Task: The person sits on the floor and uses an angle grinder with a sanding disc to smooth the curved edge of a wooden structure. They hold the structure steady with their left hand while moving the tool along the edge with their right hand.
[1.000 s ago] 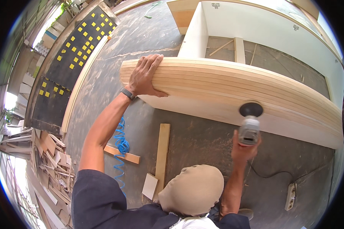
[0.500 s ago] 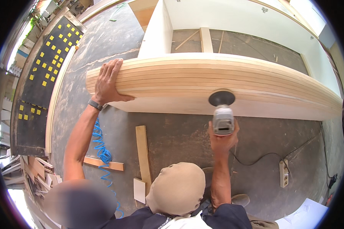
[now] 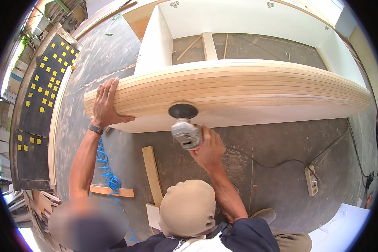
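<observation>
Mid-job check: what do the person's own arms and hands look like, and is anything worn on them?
The left hand and right hand are ungloved. A dark band, perhaps a watch, circles the left wrist; none shows on the right. The dark, short right sleeve leaves that forearm bare. The left upper arm is blurred out.

The gray floor (image 3: 290, 185) is scratched, with a long crack (image 3: 101, 79) in it. Bright light (image 3: 28, 239) shines in at the left.
</observation>
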The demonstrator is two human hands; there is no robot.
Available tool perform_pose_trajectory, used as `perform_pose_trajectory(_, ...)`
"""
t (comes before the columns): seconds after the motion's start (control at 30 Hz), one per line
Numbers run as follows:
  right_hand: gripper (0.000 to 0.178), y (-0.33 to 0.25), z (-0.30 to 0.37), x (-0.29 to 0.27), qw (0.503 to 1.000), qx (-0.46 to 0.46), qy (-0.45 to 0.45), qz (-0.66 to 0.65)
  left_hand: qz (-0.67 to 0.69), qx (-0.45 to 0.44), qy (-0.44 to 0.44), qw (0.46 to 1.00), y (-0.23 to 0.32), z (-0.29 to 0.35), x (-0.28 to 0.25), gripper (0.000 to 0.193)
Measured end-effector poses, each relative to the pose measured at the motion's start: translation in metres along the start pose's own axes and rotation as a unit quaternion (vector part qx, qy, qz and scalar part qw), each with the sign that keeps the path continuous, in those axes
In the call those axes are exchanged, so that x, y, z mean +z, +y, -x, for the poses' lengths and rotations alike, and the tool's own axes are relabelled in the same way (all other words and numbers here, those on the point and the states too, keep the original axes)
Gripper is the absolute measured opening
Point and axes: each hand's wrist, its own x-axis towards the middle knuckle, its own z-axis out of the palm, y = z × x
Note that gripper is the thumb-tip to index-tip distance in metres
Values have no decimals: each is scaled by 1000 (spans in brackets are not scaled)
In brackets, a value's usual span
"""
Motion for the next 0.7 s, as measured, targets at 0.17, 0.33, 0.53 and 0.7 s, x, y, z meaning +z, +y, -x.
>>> perform_pose_trajectory(0.17, 87, 31, 0, -41, 985, 92, 128, -65, -4, -4, 1, 1000, -1, 4, 1, 144)
perform_pose_trajectory(0.33, 80, 59, 13, -58, 950, 226, 191, -105, 0, -4, 1, 1000, 1, 0, 0, 143)
perform_pose_trajectory(0.53, 87, -3, -16, -41, 999, 9, 19, -29, -8, -2, -4, 1000, -1, 1, -1, 141)
perform_pose_trajectory(0.7, 86, -12, -18, -33, 997, 70, 11, -44, -15, -4, -6, 1000, 3, -2, -1, 137)
